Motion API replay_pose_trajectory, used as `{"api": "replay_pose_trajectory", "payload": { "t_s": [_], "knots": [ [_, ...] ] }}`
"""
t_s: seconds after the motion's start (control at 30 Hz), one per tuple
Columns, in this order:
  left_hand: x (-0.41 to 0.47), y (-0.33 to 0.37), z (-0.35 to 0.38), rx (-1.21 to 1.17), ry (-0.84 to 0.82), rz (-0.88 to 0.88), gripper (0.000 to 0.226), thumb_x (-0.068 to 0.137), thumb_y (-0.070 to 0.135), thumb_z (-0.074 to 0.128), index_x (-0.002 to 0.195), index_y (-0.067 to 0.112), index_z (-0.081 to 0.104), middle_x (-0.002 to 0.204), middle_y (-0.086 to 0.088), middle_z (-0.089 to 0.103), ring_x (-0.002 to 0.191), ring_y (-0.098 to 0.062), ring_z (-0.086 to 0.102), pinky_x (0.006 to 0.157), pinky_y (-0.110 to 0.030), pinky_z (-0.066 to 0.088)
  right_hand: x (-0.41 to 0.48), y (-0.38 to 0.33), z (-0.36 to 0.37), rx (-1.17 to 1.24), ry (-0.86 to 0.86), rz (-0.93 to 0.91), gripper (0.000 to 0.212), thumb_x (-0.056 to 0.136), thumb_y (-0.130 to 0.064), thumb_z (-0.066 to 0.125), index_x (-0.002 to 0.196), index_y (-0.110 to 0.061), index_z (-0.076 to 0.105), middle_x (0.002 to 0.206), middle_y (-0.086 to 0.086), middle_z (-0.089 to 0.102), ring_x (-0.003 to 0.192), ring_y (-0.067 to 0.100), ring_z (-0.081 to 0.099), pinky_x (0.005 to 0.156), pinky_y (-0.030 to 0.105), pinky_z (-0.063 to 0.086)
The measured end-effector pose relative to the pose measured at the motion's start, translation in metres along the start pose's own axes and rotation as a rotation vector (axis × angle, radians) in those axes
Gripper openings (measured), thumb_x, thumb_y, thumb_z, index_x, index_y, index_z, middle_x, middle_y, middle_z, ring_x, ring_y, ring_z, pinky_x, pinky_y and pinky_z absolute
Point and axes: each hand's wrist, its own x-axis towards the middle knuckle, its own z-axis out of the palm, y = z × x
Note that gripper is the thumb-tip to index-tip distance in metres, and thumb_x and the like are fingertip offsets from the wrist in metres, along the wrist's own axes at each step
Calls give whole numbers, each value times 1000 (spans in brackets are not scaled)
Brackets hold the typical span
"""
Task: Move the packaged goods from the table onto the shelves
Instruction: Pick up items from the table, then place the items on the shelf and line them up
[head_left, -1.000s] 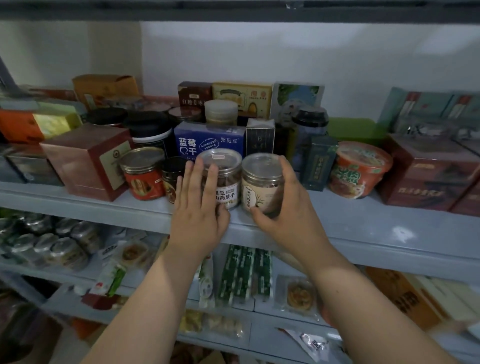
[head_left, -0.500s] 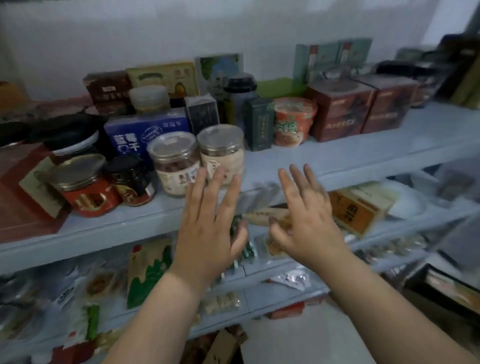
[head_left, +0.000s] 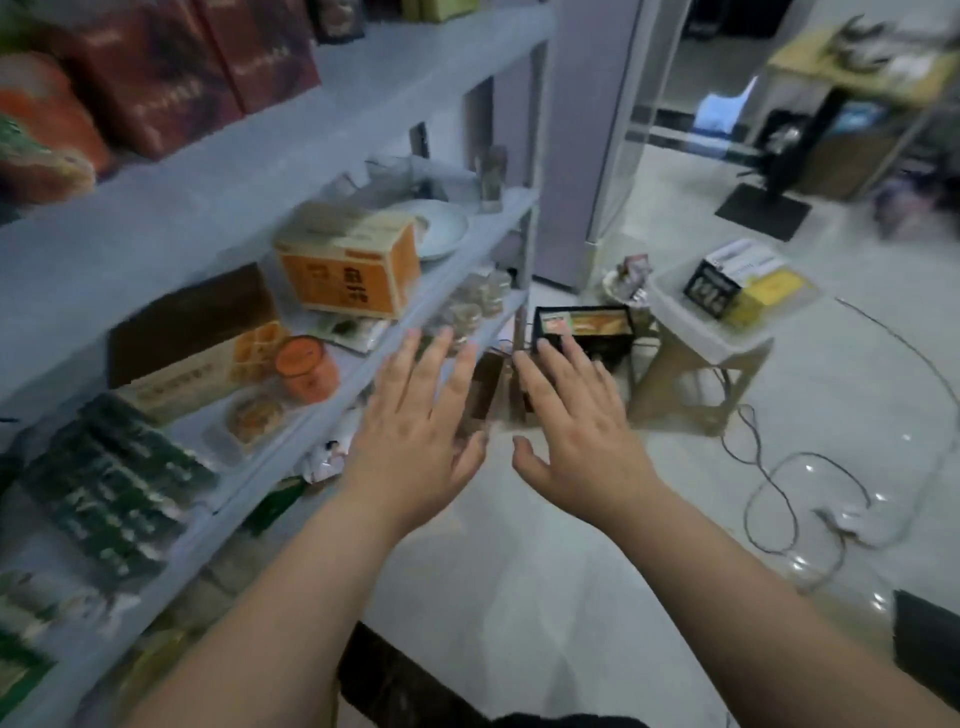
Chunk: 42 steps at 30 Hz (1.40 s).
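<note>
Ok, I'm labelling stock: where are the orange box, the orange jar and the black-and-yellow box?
orange box (head_left: 347, 283): head view, orange front face.
orange jar (head_left: 306, 376): head view, side wall.
black-and-yellow box (head_left: 709, 288): head view, black end face.

The left hand (head_left: 415, 431) and right hand (head_left: 576, 431) are bare, as are the forearms (head_left: 291, 597) behind the fingers. Farther back, between them, shows a strip of black cloth (head_left: 566, 719).

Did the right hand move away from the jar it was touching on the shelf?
Yes. The right hand has left the jar and come down and to the right, past the end of the shelves. It is open and empty now.
</note>
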Motion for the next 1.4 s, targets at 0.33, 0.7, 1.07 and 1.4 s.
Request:
{"api": "replay_pose_trajectory", "payload": {
  "t_s": [0.33,0.7,1.07,1.4],
  "knots": [
    [69,256,67,-122,-230,371,79,93,54,36,158,12,24,162,-15,27,151,-36,20,121,-54,24,-199,178,-84,-139,-1,470,73,84,-34,64,149,-12,41,154,13,41,149,36,29,115,60,31],
    [92,501,115,-235,-327,841,78,94,53,37,157,8,27,159,-21,32,148,-42,26,120,-55,28,-391,282,-159,-250,109,856,63,82,-33,61,140,-11,53,143,14,53,141,36,42,110,58,37],
    [110,645,158,-359,-422,1269,77,93,49,44,153,0,36,152,-28,39,142,-48,35,114,-60,34,-488,316,-183,-393,180,1206,55,77,-27,68,128,-8,62,125,14,63,125,37,56,102,52,47],
    [158,753,174,-478,-450,1629,77,92,52,42,154,7,34,154,-24,39,140,-46,37,113,-56,38,-504,330,-214,-471,142,1656,51,78,-34,60,123,-11,66,121,13,64,118,33,59,97,48,48]
  ]
}}
